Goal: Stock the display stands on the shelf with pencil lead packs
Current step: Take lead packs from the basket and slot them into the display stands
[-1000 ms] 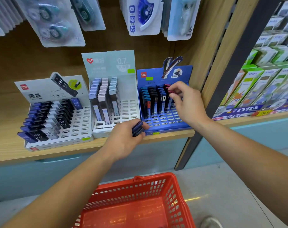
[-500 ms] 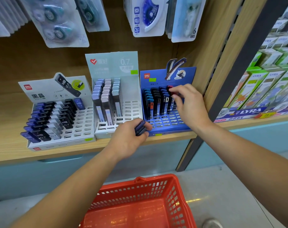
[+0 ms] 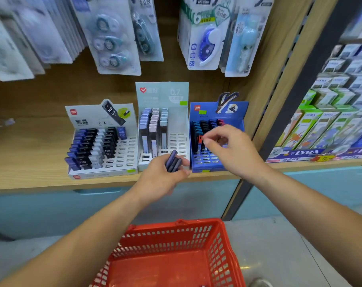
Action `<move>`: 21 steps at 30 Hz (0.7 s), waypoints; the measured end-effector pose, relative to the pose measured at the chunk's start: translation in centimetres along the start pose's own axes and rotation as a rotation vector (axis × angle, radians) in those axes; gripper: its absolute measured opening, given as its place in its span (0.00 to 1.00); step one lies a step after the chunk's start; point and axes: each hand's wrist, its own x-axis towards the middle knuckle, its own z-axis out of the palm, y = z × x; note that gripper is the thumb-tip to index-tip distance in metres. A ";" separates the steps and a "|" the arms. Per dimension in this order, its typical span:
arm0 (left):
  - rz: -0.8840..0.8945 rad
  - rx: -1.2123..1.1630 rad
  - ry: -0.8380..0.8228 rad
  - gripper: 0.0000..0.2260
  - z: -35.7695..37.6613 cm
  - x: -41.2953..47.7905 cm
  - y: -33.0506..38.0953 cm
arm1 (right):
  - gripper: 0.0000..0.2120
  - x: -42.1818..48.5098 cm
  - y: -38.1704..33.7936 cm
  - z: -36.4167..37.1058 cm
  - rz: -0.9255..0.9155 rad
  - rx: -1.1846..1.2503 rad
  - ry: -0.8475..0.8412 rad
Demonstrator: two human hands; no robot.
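Over the shelf [image 3: 31,175] edge: left hand [image 3: 161,179] grips dark pencil lead packs [image 3: 173,162]; right hand [image 3: 233,150] curled above blue display stand [image 3: 207,164]. Whether it grasps anything cannot be told.

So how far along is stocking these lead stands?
Partly done: grey stand, white stand and blue stand hold packs at the back. In hand: the left hand grips a few dark packs; the right hand hovers over the blue one. Left: empty front slots in each.

I'm gripping smooth dark plastic lead packs [image 3: 173,161] above a matt wood-grain shelf [image 3: 31,168]; the red basket [image 3: 217,243] is looking like slotted plastic.
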 end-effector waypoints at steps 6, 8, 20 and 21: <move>0.019 -0.209 -0.158 0.05 -3.7 -7.4 2.9 | 0.06 -5.0 -7.8 2.1 0.060 0.417 -0.376; 0.027 -0.214 -0.155 0.05 -4.7 -9.9 3.8 | 0.07 -6.1 -9.1 2.1 0.068 0.503 -0.421; 0.001 -0.125 -0.083 0.08 -8.2 -15.8 4.2 | 0.05 -9.1 -12.8 4.4 0.154 0.628 -0.385; 0.011 -0.088 -0.068 0.07 -8.5 -15.8 4.0 | 0.06 -9.1 -12.8 4.8 0.159 0.642 -0.379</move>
